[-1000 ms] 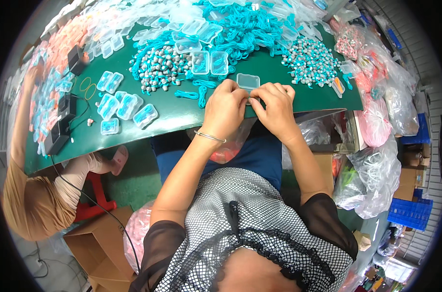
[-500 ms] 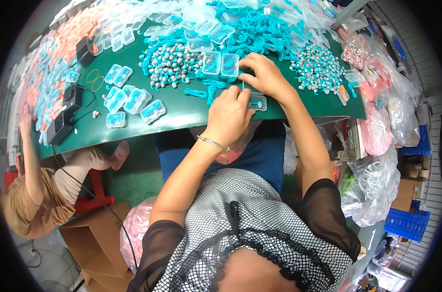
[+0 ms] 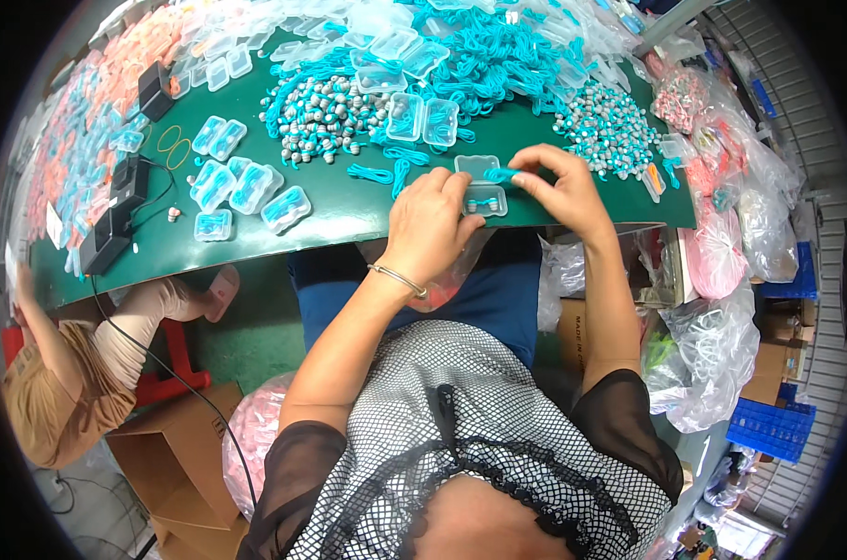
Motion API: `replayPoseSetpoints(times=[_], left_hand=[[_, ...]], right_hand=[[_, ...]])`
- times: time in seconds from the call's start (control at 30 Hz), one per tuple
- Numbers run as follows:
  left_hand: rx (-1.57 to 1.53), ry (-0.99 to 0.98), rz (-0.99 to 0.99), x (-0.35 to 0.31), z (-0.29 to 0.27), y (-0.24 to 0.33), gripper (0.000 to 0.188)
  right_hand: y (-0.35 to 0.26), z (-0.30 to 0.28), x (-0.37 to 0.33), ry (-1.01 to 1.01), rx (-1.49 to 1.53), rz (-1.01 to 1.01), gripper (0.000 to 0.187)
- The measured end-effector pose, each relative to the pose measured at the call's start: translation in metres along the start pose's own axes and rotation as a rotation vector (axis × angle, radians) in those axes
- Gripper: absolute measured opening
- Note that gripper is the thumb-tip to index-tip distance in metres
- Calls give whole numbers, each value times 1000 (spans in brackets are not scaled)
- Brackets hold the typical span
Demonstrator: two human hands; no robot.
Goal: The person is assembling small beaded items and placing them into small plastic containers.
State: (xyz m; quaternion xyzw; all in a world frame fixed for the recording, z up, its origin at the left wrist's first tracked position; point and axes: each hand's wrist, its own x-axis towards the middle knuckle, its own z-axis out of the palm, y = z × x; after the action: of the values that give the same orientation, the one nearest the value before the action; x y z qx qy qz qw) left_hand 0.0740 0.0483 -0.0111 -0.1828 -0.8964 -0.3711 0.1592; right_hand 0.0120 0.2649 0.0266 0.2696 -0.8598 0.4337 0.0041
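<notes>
Gray-and-teal beads in 2 piles, left (image 3: 316,117) and right (image 3: 605,131), flank a teal cord heap (image 3: 484,65). Upper open case (image 3: 406,137) sits just beyond left hand (image 3: 431,224). Closed cases (image 3: 255,191) to the left; past them 3 black boxes (image 3: 106,241). Surface: green table (image 3: 349,215); co-worker (image 3: 59,401) at far left, plastic bags (image 3: 703,355) at right. Small open case (image 3: 504,202) is near the front edge, lid toward the cord heap. Green surface shows between closed cases and left hand. Hands apart: left touches small case's left side, grip can't tell; right hand (image 3: 561,191) pinches teal cord (image 3: 500,175) over it.
</notes>
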Motion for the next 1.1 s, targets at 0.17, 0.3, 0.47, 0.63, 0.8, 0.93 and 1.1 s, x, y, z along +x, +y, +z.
replayPoseSetpoints(times=[0.17, 0.3, 0.47, 0.63, 0.8, 0.93, 1.1], left_hand=[[-23, -22, -51, 2, 0, -1, 49], [-30, -27, -56, 3, 0, 0, 48], [-24, -14, -56, 2, -1, 1, 47], [-8, 4, 12, 0, 1, -1, 52], [-72, 20, -5, 1, -5, 5, 58], [68, -2, 101, -1, -3, 2, 44], [72, 55, 111, 3, 9, 4, 21]], right_hand=[[-4, 22, -7, 15, -247, -208, 12], [-4, 28, -9, 47, -456, -369, 11], [0, 26, -2, 178, -362, -274, 21], [17, 30, 9, 103, -413, -253, 22], [10, 22, -2, 122, -92, -204, 21], [0, 23, -17, 18, -105, -294, 28], [5, 33, -27, 108, -166, -259, 31]])
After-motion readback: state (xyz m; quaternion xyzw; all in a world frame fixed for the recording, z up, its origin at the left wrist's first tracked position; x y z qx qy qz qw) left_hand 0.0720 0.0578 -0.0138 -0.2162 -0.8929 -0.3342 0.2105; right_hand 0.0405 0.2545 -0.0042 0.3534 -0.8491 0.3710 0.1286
